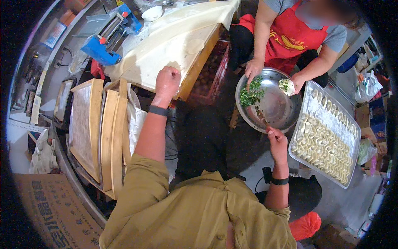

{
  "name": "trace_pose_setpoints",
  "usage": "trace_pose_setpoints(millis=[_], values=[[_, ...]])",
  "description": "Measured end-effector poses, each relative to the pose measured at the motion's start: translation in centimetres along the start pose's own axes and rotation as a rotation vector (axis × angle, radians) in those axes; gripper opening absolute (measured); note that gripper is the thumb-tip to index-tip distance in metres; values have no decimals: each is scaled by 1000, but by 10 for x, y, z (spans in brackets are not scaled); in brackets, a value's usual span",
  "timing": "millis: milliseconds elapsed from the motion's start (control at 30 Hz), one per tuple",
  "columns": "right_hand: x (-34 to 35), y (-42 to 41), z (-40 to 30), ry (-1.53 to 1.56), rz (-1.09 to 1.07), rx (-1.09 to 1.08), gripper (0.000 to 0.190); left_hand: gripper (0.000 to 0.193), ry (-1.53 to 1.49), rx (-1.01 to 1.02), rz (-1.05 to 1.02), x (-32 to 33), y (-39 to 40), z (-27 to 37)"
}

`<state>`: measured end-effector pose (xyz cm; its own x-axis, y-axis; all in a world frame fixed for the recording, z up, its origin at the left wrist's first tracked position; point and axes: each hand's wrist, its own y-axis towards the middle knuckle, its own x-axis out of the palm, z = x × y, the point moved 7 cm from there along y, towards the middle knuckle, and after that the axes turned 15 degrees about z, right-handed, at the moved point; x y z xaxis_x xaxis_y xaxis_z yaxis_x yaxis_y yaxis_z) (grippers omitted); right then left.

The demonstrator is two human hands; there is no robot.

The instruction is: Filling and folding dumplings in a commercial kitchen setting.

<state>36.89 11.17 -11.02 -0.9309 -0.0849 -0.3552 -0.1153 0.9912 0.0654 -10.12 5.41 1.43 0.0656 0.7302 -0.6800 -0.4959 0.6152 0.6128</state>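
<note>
My left hand [168, 81] is closed at the near edge of the floured table [149, 67], by a thin piece of dough; whether it pinches that piece is hidden. My right hand [276, 140] grips the handle of a utensil [262, 118], whose far end reaches into a large steel bowl [276, 102]. Chopped green filling [252, 93] lies along the bowl's left side. Across from me, a person in a red apron has one hand [254, 69] at the filling and in the other a dough wrapper [286, 87] with filling on it.
Right of the bowl, a metal tray [326, 137] bears rows of dumplings. A blue-ended roller machine [105, 40] and a white bowl [152, 13] stand on the table. Wooden frames [107, 143] lean at my left. A red crate [214, 74] sits under the table, and a cardboard box [56, 208] lies lower left.
</note>
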Motion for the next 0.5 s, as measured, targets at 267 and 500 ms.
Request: trace_pose_setpoints(millis=[267,500], values=[[6,0,-7,37,18,26,21,23,-1040,-961,323,7,-24,-114],[-9,-4,5,-4,32,45,21,31,-1653,-1278,440,7,-31,-70]])
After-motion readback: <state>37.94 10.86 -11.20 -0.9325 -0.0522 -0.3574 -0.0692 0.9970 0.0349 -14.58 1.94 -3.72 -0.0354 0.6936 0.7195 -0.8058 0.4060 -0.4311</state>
